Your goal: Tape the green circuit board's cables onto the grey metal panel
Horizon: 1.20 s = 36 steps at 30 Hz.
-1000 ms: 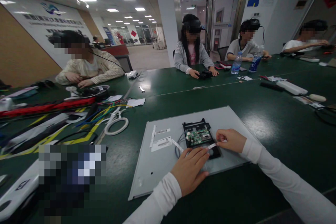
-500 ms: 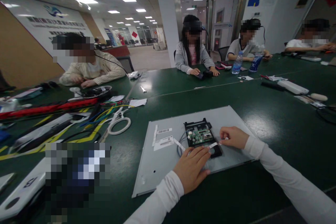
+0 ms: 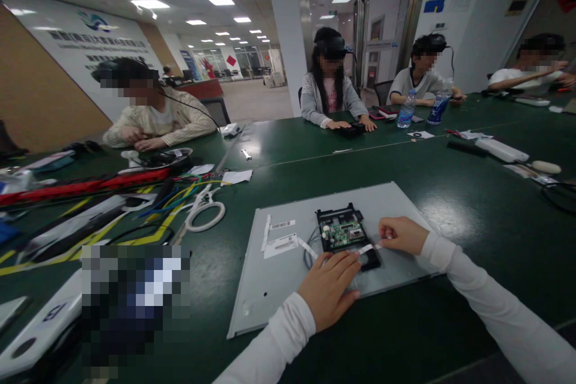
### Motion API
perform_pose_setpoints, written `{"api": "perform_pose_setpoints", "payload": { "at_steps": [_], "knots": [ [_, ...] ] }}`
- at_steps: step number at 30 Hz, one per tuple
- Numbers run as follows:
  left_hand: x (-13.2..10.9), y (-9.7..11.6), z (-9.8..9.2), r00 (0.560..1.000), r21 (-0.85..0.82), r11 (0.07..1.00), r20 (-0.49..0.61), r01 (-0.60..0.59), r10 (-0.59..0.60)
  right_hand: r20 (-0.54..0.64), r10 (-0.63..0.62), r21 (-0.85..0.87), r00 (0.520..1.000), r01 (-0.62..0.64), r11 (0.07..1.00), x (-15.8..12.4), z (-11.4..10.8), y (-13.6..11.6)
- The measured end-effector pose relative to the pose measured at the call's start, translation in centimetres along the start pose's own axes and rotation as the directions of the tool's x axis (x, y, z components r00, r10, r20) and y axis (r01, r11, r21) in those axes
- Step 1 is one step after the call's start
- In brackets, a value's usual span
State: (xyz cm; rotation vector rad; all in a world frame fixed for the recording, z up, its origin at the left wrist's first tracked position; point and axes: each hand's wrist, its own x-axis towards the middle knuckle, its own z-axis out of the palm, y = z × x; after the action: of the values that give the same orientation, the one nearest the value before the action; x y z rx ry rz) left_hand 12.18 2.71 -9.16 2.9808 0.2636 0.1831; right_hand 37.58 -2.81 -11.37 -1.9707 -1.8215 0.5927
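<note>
A flat grey panel point(image 3: 270, 279) lies on the green table before me, with paper labels point(image 3: 283, 244) on its left part. On it sits a black plastic frame point(image 3: 330, 215) that holds a green circuit board point(image 3: 339, 233). My left hand point(image 3: 330, 288) rests flat over the frame's lower left edge, fingers stretched out and holding nothing. From beside its fingertips a white strip of tape point(image 3: 366, 249) runs across the frame. My right hand point(image 3: 402, 234), just right of the frame, has its fingers pinched at the strip's far end. A grey cable point(image 3: 307, 249) loops out left of the frame.
White ring-handled pliers-like tool point(image 3: 204, 216), loose coloured wires and a red strip point(image 3: 130, 178) lie to the left. A white device point(image 3: 45, 318) is at the near left. Several people sit around the table. Two bottles point(image 3: 406, 109) stand at the back right.
My right hand has shifted very slightly to the right, still pinched at the strip. My left hand stays flat in place. A person's hand across the table has moved a little over a dark object.
</note>
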Motion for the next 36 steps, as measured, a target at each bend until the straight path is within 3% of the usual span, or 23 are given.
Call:
{"api": "perform_pose_setpoints", "payload": {
  "at_steps": [27,36],
  "knots": [
    [0.0,0.2,-0.7,1.000,0.004,1.000,0.026,-0.006,0.006,0.044,0.039,-0.015,0.998,-0.039,0.999,-0.5,-1.0,1.2],
    [-0.3,0.1,-1.5,1.000,-0.034,0.999,-0.028,0.002,-0.003,-0.019,0.014,-0.063,1.000,-0.015,0.998,-0.5,-1.1,0.2]
  ]
}}
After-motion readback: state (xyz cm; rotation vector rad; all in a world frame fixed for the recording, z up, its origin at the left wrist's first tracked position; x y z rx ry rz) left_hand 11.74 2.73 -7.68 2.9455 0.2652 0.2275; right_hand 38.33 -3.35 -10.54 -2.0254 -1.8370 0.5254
